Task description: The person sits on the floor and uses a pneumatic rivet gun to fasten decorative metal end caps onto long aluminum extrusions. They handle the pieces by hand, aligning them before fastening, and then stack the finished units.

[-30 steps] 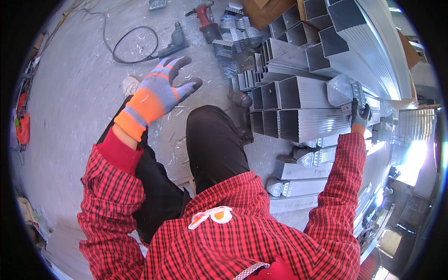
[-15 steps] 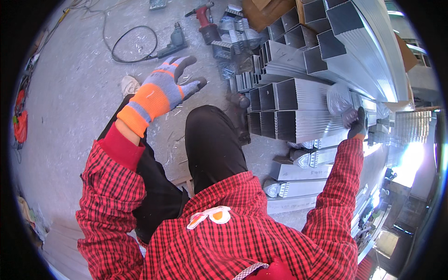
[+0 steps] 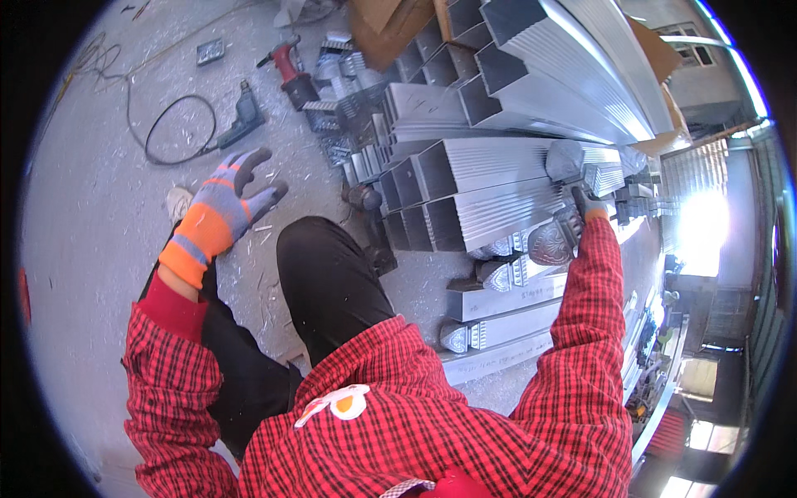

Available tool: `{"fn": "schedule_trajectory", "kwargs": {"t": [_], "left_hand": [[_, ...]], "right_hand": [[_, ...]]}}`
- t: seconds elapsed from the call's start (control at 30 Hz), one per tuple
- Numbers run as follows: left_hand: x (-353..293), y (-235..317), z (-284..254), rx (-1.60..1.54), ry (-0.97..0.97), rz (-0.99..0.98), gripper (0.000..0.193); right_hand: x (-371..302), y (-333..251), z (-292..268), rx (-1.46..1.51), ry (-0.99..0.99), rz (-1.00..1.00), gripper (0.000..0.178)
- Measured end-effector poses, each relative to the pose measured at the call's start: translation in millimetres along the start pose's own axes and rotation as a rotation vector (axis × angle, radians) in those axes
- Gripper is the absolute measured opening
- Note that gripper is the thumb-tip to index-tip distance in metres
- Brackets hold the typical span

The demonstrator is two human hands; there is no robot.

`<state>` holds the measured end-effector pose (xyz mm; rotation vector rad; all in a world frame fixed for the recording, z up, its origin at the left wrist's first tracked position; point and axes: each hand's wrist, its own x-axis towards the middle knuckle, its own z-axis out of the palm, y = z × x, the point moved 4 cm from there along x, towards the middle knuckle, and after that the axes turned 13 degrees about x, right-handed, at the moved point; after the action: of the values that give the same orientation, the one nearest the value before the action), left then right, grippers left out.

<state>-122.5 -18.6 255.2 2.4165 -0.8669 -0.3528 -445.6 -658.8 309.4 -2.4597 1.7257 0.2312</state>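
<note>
My left hand [image 3: 226, 197], in a grey and orange work glove, hangs over the floor with its fingers apart and nothing in them. My gloved right hand [image 3: 590, 204] reaches over the stacked ribbed aluminium profiles [image 3: 506, 170]. Its fingers are closed on the edge of a silvery embossed metal end cap [image 3: 553, 241] with a rounded, patterned face; part of the grip is hidden. Right beside that hand, clear plastic wrapping [image 3: 565, 159] rests on the profiles. Similar ornamental caps [image 3: 498, 275] lie below the stack.
A corded drill [image 3: 243, 119] and a red power tool [image 3: 293, 73] lie on the scrap-strewn floor. Another dark power tool [image 3: 365, 199] stands before the open profile ends. Small metal pieces [image 3: 340, 91] are heaped beside brown cardboard [image 3: 386, 29]. Long boxed profiles [image 3: 506, 299] lie nearer me.
My right hand has drawn back from beside the plastic wrapping, and the embossed end cap now shows in it. The view has shifted to the right. My left hand keeps its open pose.
</note>
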Motion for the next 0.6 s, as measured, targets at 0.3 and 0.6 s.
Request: {"fn": "schedule_trajectory", "kwargs": {"t": [0.3, 0.6], "left_hand": [[2, 0, 3, -0.033, -0.073, -0.067, 0.064], [-2, -12, 4, 0.093, -0.084, 0.002, 0.062]], "right_hand": [[21, 26, -4, 0.173, 0.238, 0.216, 0.111], [55, 42, -8, 0.393, 0.074, 0.132, 0.092]]}}
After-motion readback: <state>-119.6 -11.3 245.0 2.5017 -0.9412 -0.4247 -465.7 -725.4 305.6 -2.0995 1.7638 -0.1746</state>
